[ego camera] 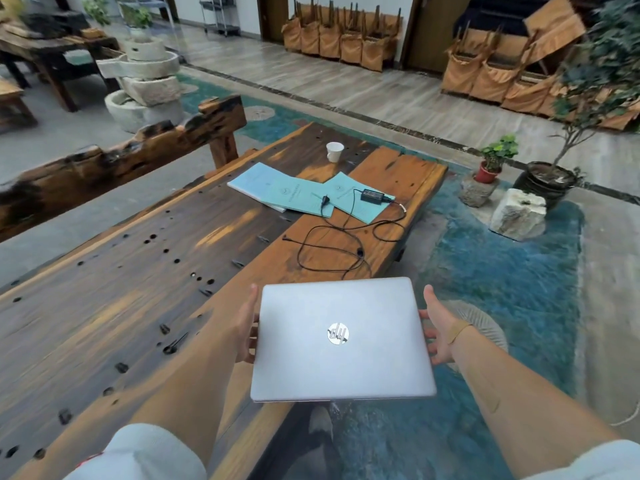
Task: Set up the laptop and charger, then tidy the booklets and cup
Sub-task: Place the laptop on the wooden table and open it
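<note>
The left hand (246, 327) is pressed flat against the left edge of the laptop (341, 341), fingers tucked underneath and thumb up along the side. The laptop is shut, held lid-up at about 6 o'clock in the view, out past the near right edge of the table (104, 306) and not yet set down. Being a stiff metal slab, it's probably fairly heavy for its size, and that smooth lid looks slippery, so the side edges are the sensible place for it to be gripped, as it is now. At its right edge the right hand (437, 327) is spread wide, palm in and fingers curled under, so the laptop is clamped between both hands.

Up at 12 o'clock on the table, the booklets (280, 192) are fanned out loosely, with the charger (372, 195) sitting on the rightmost one and its cable looped toward the laptop. The cup (334, 151) stands upright just beyond, light and easily tipped by the look of it.
</note>
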`<action>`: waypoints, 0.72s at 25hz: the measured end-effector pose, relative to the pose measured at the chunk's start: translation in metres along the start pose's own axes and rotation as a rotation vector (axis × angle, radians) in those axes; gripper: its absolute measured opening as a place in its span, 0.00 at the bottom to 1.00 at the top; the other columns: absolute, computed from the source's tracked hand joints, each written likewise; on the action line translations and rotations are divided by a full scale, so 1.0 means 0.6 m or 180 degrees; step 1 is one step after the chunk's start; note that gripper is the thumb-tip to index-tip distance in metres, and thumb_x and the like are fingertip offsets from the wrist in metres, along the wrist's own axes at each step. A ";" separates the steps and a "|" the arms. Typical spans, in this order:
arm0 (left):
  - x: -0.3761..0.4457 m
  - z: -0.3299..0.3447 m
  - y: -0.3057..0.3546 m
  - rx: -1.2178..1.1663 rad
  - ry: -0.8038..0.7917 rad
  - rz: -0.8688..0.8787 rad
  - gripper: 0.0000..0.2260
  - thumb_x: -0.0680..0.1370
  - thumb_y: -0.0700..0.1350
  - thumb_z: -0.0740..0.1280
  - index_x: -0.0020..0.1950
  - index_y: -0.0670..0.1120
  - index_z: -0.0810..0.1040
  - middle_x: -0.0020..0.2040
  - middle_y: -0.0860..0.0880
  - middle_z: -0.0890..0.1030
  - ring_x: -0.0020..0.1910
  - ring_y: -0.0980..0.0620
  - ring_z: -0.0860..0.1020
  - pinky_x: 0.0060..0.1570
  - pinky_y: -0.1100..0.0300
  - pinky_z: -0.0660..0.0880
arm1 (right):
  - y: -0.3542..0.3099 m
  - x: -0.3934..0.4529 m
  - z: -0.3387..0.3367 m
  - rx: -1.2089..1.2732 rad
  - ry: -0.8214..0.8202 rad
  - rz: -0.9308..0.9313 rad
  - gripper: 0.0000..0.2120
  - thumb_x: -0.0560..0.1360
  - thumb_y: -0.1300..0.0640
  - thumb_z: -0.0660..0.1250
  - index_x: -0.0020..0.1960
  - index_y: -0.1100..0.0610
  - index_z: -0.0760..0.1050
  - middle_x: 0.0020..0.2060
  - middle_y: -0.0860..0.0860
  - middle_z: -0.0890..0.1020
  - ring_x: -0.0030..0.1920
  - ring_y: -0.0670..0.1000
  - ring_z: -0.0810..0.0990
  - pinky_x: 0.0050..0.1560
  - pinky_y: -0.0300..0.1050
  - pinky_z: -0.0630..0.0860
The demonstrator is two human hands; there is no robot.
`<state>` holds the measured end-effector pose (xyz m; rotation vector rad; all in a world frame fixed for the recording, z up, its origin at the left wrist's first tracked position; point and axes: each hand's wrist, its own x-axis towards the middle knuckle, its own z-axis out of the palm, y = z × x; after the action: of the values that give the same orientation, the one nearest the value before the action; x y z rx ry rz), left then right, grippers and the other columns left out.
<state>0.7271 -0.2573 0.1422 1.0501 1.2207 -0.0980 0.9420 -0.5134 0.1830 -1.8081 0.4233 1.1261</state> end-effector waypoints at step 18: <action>0.189 -0.054 0.136 -0.0823 0.0456 -0.0201 0.30 0.73 0.75 0.52 0.44 0.49 0.74 0.50 0.46 0.78 0.50 0.44 0.76 0.59 0.42 0.70 | -0.276 0.194 0.168 -0.0678 -0.0227 0.0030 0.34 0.72 0.25 0.52 0.58 0.53 0.72 0.50 0.56 0.78 0.56 0.60 0.77 0.54 0.57 0.76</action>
<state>0.7960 -0.1381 0.1024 0.8039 1.3564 0.0863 1.0634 -0.3242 0.1582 -1.9436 0.2784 1.2778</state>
